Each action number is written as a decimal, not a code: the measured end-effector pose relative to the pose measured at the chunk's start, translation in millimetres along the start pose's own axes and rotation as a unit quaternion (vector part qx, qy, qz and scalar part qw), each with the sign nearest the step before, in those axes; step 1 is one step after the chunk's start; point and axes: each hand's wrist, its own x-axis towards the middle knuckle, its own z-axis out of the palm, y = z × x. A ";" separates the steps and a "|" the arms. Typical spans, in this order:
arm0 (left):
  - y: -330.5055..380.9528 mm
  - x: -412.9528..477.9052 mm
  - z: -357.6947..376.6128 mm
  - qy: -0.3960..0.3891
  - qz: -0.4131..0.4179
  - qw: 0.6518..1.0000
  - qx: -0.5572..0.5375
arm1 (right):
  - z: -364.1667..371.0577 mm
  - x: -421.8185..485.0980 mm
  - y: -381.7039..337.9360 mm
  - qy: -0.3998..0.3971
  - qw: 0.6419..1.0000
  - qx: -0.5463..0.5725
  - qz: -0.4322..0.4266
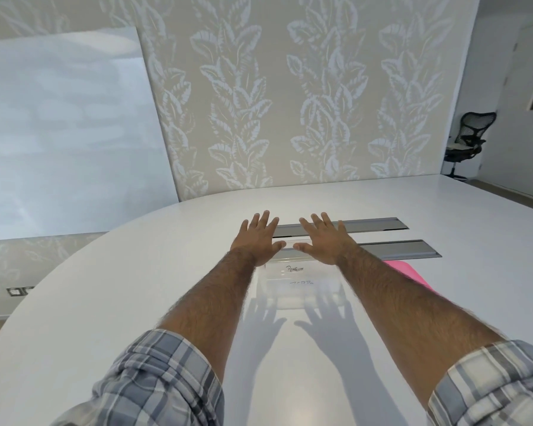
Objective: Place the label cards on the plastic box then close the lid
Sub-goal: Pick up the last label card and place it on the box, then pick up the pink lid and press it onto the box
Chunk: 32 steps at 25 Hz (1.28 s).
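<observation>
A clear plastic box stands on the white table straight ahead of me. White label cards with handwritten words show through its clear top; the upper one reads "PENG...". My left hand and my right hand are stretched out flat, palms down and fingers spread, over the box's far edge. Neither hand holds anything. Whether the palms touch the box or hover above it, I cannot tell. My forearms hide the box's left and right sides.
A pink flat object pokes out from behind my right forearm. Two grey cable slots run across the table beyond the box. A leaf-patterned partition rises behind the table. A black office chair stands far right.
</observation>
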 end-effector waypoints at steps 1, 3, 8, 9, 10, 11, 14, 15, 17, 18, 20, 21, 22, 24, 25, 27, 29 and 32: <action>6.0 -1.0 -4.0 0.005 0.011 1.000 -0.005 | -3.6 -9.6 1.7 -0.002 1.000 0.000 0.012; 22.9 -4.2 -10.0 0.022 0.038 0.999 -0.017 | -11.7 -29.7 8.9 -0.005 0.999 -0.002 0.039; 70.4 -26.7 -7.2 0.018 0.096 0.994 -0.048 | -25.4 -92.1 31.9 -0.007 0.995 -0.018 0.103; 80.7 -29.9 -6.0 0.017 0.109 0.993 -0.051 | -27.3 -104.4 38.1 -0.008 0.993 -0.026 0.117; 92.0 -32.9 -5.9 0.017 0.122 0.991 -0.056 | -29.0 -117.7 45.2 -0.008 0.991 -0.035 0.132; 102.3 -34.6 -5.4 0.018 0.133 0.989 -0.061 | -30.7 -129.3 51.3 -0.007 0.989 -0.043 0.142; 132.4 -39.0 -4.3 0.011 0.156 0.986 -0.061 | -35.7 -155.8 70.6 0.000 0.986 -0.050 0.157; 143.0 -39.1 -2.8 0.004 0.165 0.985 -0.052 | -38.4 -162.2 78.5 0.001 0.986 -0.049 0.162; 161.6 -36.8 1.6 -0.007 0.178 0.983 -0.038 | -42.4 -168.7 94.9 -0.003 0.984 -0.048 0.171; 170.6 -33.9 3.4 -0.011 0.180 0.983 -0.037 | -43.7 -170.2 104.0 -0.006 0.984 -0.046 0.173; 188.5 -25.8 6.9 -0.017 0.172 0.984 -0.044 | -42.8 -170.7 124.4 -0.014 0.984 -0.044 0.172; 198.0 -21.6 9.4 -0.024 0.163 0.985 -0.051 | -40.9 -169.8 135.8 -0.021 0.984 -0.044 0.172; 207.4 -18.1 12.7 -0.037 0.153 0.986 -0.062 | -37.0 -168.0 147.9 -0.028 0.984 -0.044 0.173; 225.8 -10.6 22.8 -0.068 0.126 0.987 -0.079 | -26.8 -163.1 173.2 -0.041 0.984 -0.050 0.168; 234.5 -6.2 31.1 -0.082 0.111 0.987 -0.078 | -20.5 -160.6 185.5 -0.048 0.984 -0.051 0.164; 245.8 -0.9 49.1 -0.112 0.083 0.988 -0.067 | -8.0 -155.5 203.2 -0.062 0.984 -0.044 0.159; 254.9 3.3 66.9 -0.142 0.057 0.986 -0.064 | 5.7 -149.4 215.6 -0.077 0.984 -0.037 0.157; 268.2 10.5 86.9 -0.173 0.040 0.982 -0.070 | 25.6 -138.9 229.0 -0.097 0.983 -0.030 0.150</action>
